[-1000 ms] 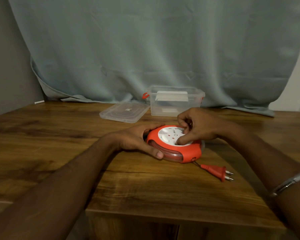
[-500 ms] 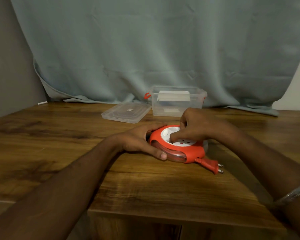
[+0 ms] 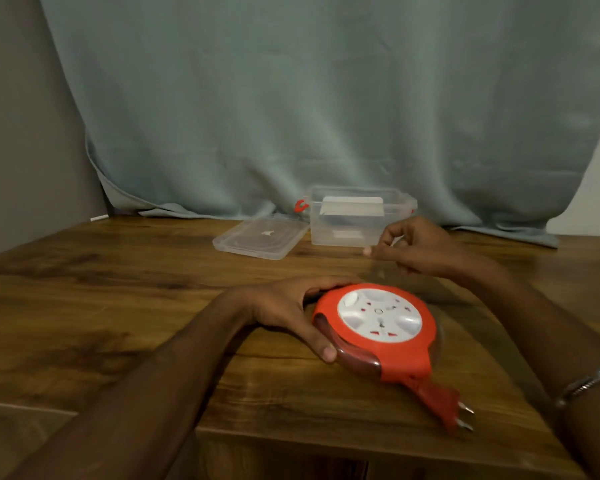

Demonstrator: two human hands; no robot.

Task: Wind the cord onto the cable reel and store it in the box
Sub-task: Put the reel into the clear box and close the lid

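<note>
While the plug [image 3: 442, 403] is lying drawn in against the cable reel [image 3: 378, 332] near the table's [image 3: 118, 306] front edge, the left hand [image 3: 284, 310] is cupping the reel's left rim. Right hand [image 3: 416, 247] is hovering beyond it, fingers loosely curled, holding nothing. Box [image 3: 357, 216] is standing open farther back, directly behind the reel; lid [image 3: 260, 237] is lying just left of it.

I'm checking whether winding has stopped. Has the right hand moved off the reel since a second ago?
Yes. The right hand has lifted off the cable reel and gone toward the clear box.
</note>
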